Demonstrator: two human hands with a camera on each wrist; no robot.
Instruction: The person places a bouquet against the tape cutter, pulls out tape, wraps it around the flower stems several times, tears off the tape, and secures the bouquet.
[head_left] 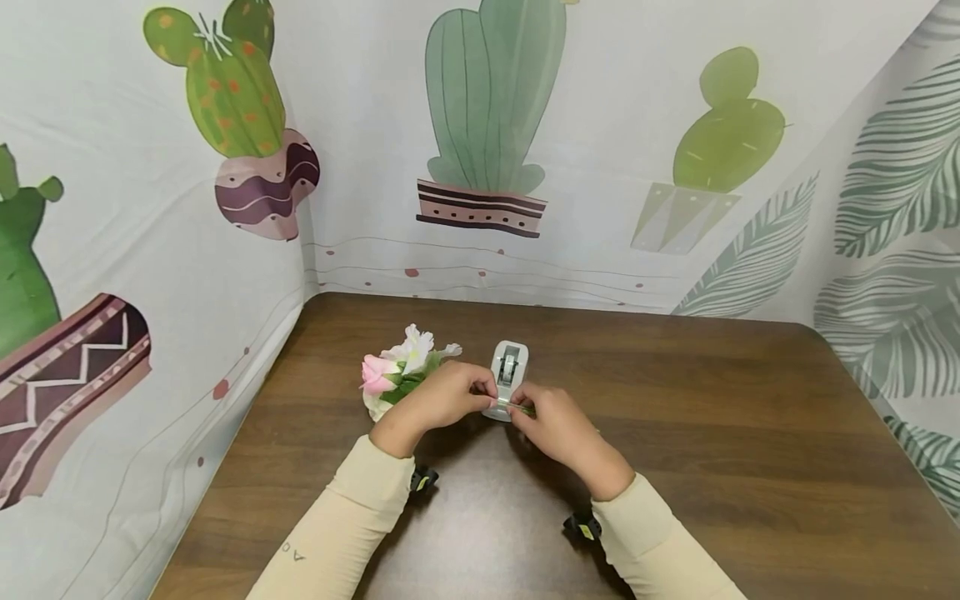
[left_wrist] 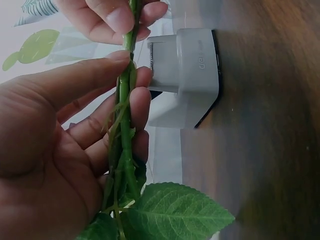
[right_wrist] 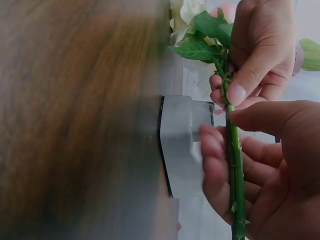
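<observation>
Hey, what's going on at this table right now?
A person holds a small bunch of flowers by the stems over a wooden table. The left hand grips the stems near the leaves; the right hand pinches them further down. Both hands are just in front of a white tape dispenser standing on the table. Whether any tape is on the stems cannot be told.

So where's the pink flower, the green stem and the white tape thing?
pink flower (head_left: 375, 374), head view, on the bud's petals.
green stem (right_wrist: 234, 160), right wrist view, on the bare stalk between the fingers.
white tape dispenser (left_wrist: 192, 75), left wrist view, on its flat white side.
</observation>
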